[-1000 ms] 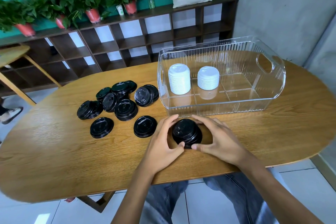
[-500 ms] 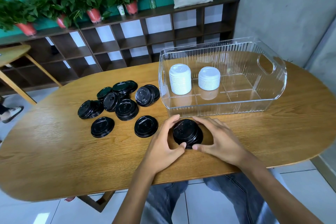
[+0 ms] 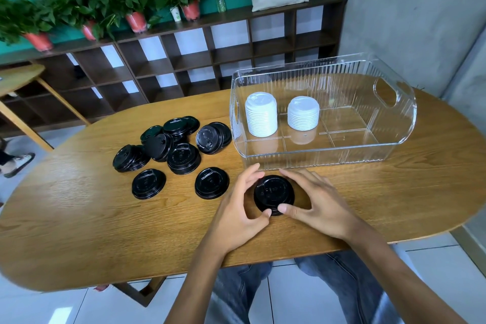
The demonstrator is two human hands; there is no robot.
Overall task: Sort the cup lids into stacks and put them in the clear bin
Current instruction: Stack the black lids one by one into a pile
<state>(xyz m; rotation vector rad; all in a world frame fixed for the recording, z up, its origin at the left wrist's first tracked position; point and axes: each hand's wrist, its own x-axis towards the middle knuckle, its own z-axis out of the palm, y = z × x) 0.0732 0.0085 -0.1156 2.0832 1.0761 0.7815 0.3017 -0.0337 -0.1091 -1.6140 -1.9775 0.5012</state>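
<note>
A short stack of black lids [image 3: 273, 193] stands on the wooden table [image 3: 79, 218] just in front of the clear bin [image 3: 394, 123]. My left hand [image 3: 242, 208] and my right hand [image 3: 315, 202] curl round it from either side, thumbs at its near edge and fingers at its far edge. Inside the bin stand two stacks of white lids, a taller one [image 3: 261, 114] and a shorter one [image 3: 303, 113]. Several loose black lids [image 3: 181, 144] lie in a heap to the left, with two single black lids [image 3: 148, 183] [image 3: 211, 183] nearer me.
A dark wooden shelf unit [image 3: 184, 60] with potted plants [image 3: 110, 0], a bottle and a cushion runs along the back wall. Another table's edge [image 3: 18, 79] shows at far left. A person's shoe [image 3: 18, 164] is on the floor at left.
Both hands stay cupped round the black stack; the fingers have shifted only slightly. The stack has not left its spot.
</note>
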